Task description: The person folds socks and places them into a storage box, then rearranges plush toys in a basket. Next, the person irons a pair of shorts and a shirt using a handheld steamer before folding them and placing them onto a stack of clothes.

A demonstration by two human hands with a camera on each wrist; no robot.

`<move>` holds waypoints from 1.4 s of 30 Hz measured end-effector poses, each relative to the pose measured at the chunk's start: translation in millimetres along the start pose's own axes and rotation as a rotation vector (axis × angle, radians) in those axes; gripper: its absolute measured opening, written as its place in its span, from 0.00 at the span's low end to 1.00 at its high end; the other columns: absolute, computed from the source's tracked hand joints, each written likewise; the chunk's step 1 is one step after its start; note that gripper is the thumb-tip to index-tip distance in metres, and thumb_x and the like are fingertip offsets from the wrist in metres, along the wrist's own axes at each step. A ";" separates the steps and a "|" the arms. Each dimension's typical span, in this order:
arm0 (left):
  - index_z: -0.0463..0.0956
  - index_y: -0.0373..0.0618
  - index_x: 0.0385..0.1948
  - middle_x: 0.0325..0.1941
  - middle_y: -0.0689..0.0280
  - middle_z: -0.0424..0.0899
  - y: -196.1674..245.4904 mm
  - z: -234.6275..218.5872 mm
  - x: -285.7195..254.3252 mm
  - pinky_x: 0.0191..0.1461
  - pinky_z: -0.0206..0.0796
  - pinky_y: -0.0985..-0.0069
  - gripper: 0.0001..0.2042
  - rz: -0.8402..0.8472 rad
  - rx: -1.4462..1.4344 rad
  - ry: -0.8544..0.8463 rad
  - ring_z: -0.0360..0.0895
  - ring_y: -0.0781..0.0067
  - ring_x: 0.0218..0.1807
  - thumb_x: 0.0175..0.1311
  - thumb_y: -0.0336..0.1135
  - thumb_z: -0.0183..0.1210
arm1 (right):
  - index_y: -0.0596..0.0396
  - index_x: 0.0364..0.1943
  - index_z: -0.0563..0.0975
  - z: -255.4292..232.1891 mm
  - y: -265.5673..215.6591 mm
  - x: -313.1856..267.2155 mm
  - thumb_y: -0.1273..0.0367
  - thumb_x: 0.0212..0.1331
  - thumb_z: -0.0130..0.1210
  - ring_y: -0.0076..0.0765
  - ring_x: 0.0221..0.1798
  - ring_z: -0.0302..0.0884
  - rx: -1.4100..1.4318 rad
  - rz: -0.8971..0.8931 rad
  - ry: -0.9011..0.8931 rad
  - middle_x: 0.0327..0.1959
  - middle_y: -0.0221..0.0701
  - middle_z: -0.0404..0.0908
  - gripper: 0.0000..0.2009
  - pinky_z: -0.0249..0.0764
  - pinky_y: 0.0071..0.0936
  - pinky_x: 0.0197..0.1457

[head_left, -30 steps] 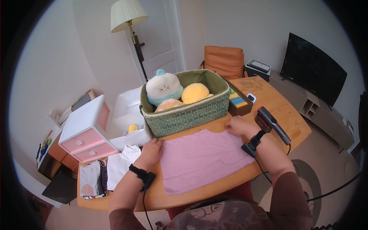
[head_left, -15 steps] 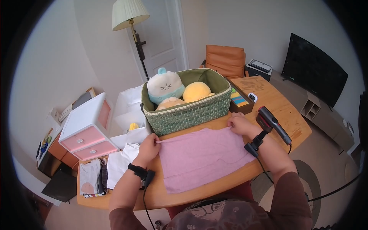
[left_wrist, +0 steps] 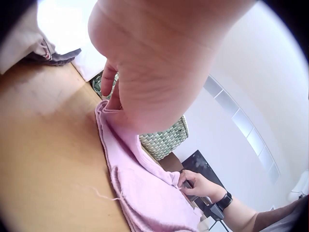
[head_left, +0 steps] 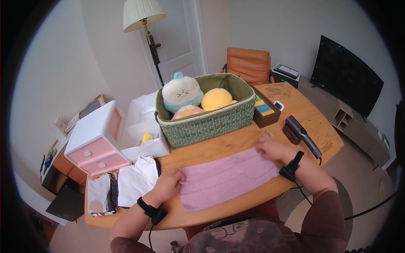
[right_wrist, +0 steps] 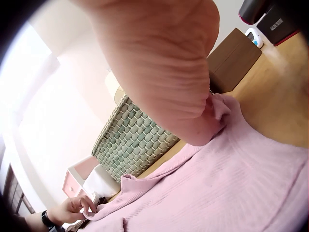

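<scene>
A pink ribbed cloth [head_left: 225, 179] lies as a long strip near the table's front edge, with layers folded over in the left wrist view. The left hand [head_left: 169, 182] pinches its far left corner, thumb and fingers together. At the far right corner the right hand [head_left: 272, 146] grips the cloth's edge. In the right wrist view the cloth [right_wrist: 207, 188] bunches up under the right hand [right_wrist: 164, 72], whose fingertips are partly hidden. The left wrist view shows the left hand [left_wrist: 149, 72] at the raised fold of the cloth [left_wrist: 145, 179].
Behind the cloth stands a green woven basket [head_left: 209, 128] with plush toys. A handheld steamer [head_left: 303, 137] lies right of the right hand. To the left are a folded white garment [head_left: 137, 181], stacked clothes [head_left: 100, 194], a white bin [head_left: 154, 147] and a pink-and-white drawer unit [head_left: 90, 141].
Both hands have drawn the cloth's far edge toward the body, and the cloth is now a narrower strip. The right hand has also shifted slightly right.
</scene>
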State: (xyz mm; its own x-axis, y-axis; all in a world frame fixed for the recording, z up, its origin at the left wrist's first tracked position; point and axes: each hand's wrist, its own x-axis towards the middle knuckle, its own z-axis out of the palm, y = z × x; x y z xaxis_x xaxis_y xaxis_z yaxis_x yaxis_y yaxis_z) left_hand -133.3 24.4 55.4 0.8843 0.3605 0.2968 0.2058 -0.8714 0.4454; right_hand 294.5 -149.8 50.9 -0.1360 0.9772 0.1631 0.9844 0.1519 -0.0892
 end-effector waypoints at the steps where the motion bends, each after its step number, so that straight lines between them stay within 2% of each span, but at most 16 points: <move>1: 0.74 0.43 0.28 0.33 0.56 0.78 -0.7 1.0 -0.8 0.45 0.70 0.60 0.08 0.030 0.036 -0.015 0.77 0.49 0.39 0.46 0.19 0.55 | 0.46 0.28 0.80 -3.7 -2.9 -0.1 0.73 0.42 0.59 0.44 0.51 0.72 0.001 0.010 -0.041 0.34 0.32 0.75 0.07 0.50 0.55 0.75; 5: 0.75 0.42 0.29 0.35 0.55 0.78 0.8 -3.2 1.6 0.46 0.70 0.59 0.07 0.045 0.113 -0.066 0.77 0.49 0.40 0.49 0.21 0.55 | 0.48 0.27 0.81 -12.6 -11.5 5.9 0.71 0.44 0.59 0.44 0.51 0.72 -0.036 0.021 -0.055 0.34 0.31 0.75 0.05 0.49 0.56 0.75; 8: 0.76 0.42 0.35 0.41 0.55 0.80 10.3 -5.5 12.0 0.51 0.69 0.59 0.08 0.042 0.120 -0.032 0.77 0.49 0.45 0.51 0.24 0.56 | 0.49 0.31 0.81 -6.3 -22.8 16.3 0.68 0.47 0.60 0.45 0.53 0.71 -0.004 -0.014 0.101 0.38 0.32 0.76 0.06 0.48 0.56 0.75; 9: 0.76 0.42 0.35 0.41 0.55 0.80 12.2 -3.2 15.8 0.51 0.69 0.59 0.08 0.042 0.121 -0.031 0.77 0.49 0.45 0.51 0.24 0.56 | 0.49 0.39 0.80 -3.6 -30.0 20.5 0.65 0.49 0.61 0.47 0.58 0.69 0.014 -0.058 0.092 0.45 0.36 0.76 0.12 0.48 0.57 0.76; 10: 0.76 0.43 0.41 0.49 0.54 0.78 13.7 0.5 19.9 0.56 0.67 0.58 0.11 0.089 0.144 -0.039 0.75 0.49 0.52 0.55 0.27 0.56 | 0.49 0.47 0.80 -1.4 -39.5 24.8 0.62 0.52 0.62 0.49 0.63 0.66 0.033 -0.102 0.084 0.53 0.40 0.76 0.17 0.47 0.57 0.76; 11: 0.76 0.44 0.48 0.57 0.53 0.76 15.6 4.7 23.3 0.62 0.66 0.57 0.14 0.136 0.169 -0.047 0.73 0.49 0.60 0.59 0.30 0.57 | 0.49 0.47 0.80 2.8 -51.0 28.1 0.62 0.52 0.62 0.49 0.63 0.66 0.033 -0.103 0.085 0.53 0.40 0.76 0.17 0.47 0.57 0.76; 12: 0.76 0.44 0.48 0.57 0.53 0.76 18.3 9.8 26.3 0.62 0.66 0.57 0.14 0.135 0.170 -0.047 0.73 0.49 0.60 0.59 0.30 0.57 | 0.50 0.56 0.74 8.8 -64.4 30.2 0.57 0.55 0.61 0.51 0.69 0.60 0.020 -0.114 0.079 0.61 0.44 0.68 0.25 0.46 0.57 0.76; 13: 0.72 0.45 0.55 0.64 0.52 0.69 21.4 15.8 29.6 0.68 0.59 0.54 0.19 0.157 0.241 -0.076 0.66 0.48 0.66 0.62 0.36 0.56 | 0.52 0.64 0.69 14.2 -76.9 31.9 0.53 0.57 0.60 0.54 0.75 0.53 0.008 -0.124 0.073 0.70 0.48 0.61 0.32 0.44 0.58 0.76; 14: 0.69 0.45 0.62 0.72 0.51 0.63 24.2 22.0 32.7 0.74 0.52 0.51 0.24 0.180 0.313 -0.104 0.59 0.47 0.73 0.65 0.41 0.56 | 0.52 0.64 0.69 17.7 -88.3 33.5 0.53 0.57 0.60 0.54 0.75 0.53 0.007 -0.124 0.074 0.70 0.48 0.61 0.32 0.44 0.58 0.76; 16: 0.62 0.43 0.66 0.74 0.49 0.56 28.1 34.7 37.8 0.75 0.45 0.49 0.30 0.171 0.311 -0.146 0.53 0.47 0.76 0.66 0.48 0.55 | 0.58 0.71 0.57 23.3 -109.0 35.2 0.44 0.61 0.54 0.56 0.80 0.40 -0.048 -0.209 -0.043 0.76 0.53 0.48 0.42 0.40 0.61 0.77; 17: 0.56 0.41 0.71 0.77 0.47 0.50 29.5 40.6 39.7 0.77 0.39 0.47 0.37 0.161 0.308 -0.189 0.46 0.47 0.78 0.66 0.55 0.54 | 0.58 0.71 0.57 27.7 -117.9 35.2 0.44 0.61 0.54 0.56 0.80 0.40 -0.049 -0.208 -0.041 0.76 0.53 0.48 0.42 0.40 0.61 0.77; 18: 0.56 0.41 0.71 0.77 0.47 0.50 31.0 46.5 40.9 0.77 0.39 0.47 0.37 0.162 0.309 -0.188 0.46 0.47 0.78 0.66 0.55 0.54 | 0.62 0.71 0.56 32.4 -126.2 34.6 0.42 0.61 0.52 0.57 0.80 0.38 -0.014 -0.209 -0.068 0.76 0.55 0.47 0.45 0.39 0.62 0.77; 20: 0.47 0.35 0.73 0.77 0.43 0.45 32.8 57.5 41.0 0.78 0.34 0.47 0.48 0.154 0.284 -0.225 0.41 0.44 0.79 0.62 0.66 0.53 | 0.66 0.71 0.54 40.3 -134.5 31.3 0.39 0.60 0.50 0.58 0.80 0.36 0.020 -0.211 -0.096 0.75 0.57 0.46 0.48 0.37 0.62 0.76; 23: 0.45 0.33 0.73 0.77 0.42 0.45 30.4 70.1 38.9 0.78 0.32 0.46 0.53 0.161 0.362 -0.243 0.41 0.44 0.80 0.58 0.70 0.53 | 0.70 0.71 0.52 53.0 -135.6 29.4 0.35 0.58 0.47 0.58 0.80 0.35 0.036 -0.221 -0.085 0.75 0.59 0.45 0.52 0.35 0.64 0.76; 28: 0.46 0.33 0.72 0.78 0.42 0.44 27.3 74.1 33.6 0.78 0.30 0.46 0.53 0.070 0.336 -0.286 0.40 0.45 0.80 0.58 0.71 0.52 | 0.69 0.71 0.52 50.9 -131.2 27.5 0.36 0.56 0.52 0.59 0.80 0.35 0.033 -0.164 -0.128 0.75 0.61 0.44 0.53 0.33 0.63 0.76; 42: 0.51 0.39 0.73 0.77 0.44 0.48 19.7 58.1 9.6 0.77 0.30 0.44 0.48 0.041 0.351 -0.268 0.45 0.44 0.78 0.60 0.70 0.52 | 0.60 0.74 0.49 41.0 -76.7 -9.0 0.34 0.57 0.48 0.58 0.81 0.28 0.073 0.050 -0.201 0.76 0.60 0.38 0.52 0.26 0.63 0.77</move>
State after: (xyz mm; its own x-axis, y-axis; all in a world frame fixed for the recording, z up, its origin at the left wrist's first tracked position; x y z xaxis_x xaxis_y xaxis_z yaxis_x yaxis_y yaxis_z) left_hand -96.4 -8.6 17.9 0.9626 0.2646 0.0576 0.2573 -0.9600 0.1103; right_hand 215.6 -164.1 16.0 -0.1139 0.9926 -0.0417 0.9807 0.1056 -0.1648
